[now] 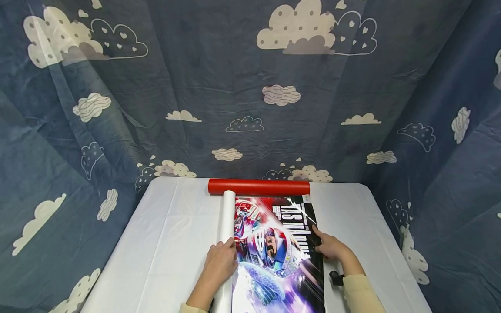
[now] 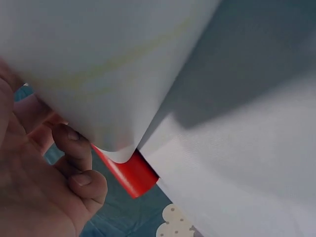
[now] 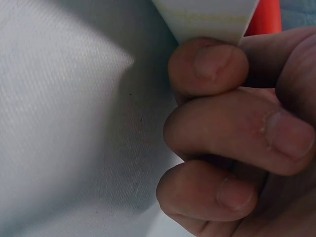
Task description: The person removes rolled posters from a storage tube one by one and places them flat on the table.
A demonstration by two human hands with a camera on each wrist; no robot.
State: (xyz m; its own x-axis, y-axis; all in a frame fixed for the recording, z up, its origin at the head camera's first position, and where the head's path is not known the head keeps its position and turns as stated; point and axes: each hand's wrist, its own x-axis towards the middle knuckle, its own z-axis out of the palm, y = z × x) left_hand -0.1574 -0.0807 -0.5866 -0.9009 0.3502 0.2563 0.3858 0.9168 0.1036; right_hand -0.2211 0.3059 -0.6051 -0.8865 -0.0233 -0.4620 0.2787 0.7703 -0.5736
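Observation:
A glossy poster printed with helmeted figures and large white letters lies face up, partly unrolled. Its left side is still a white roll, and my left hand grips this roll, thumb at the printed side. In the left wrist view, curled fingers lie beside the roll's white back. My right hand pinches the poster's dark right edge. Up close in the right wrist view, its fingers are curled, with the white underside of the poster caught at the index finger.
A red tube lies across the far edge of the white-covered table. Dark blue cloth with cloud prints hangs behind and at both sides. A small black object sits by the right sleeve.

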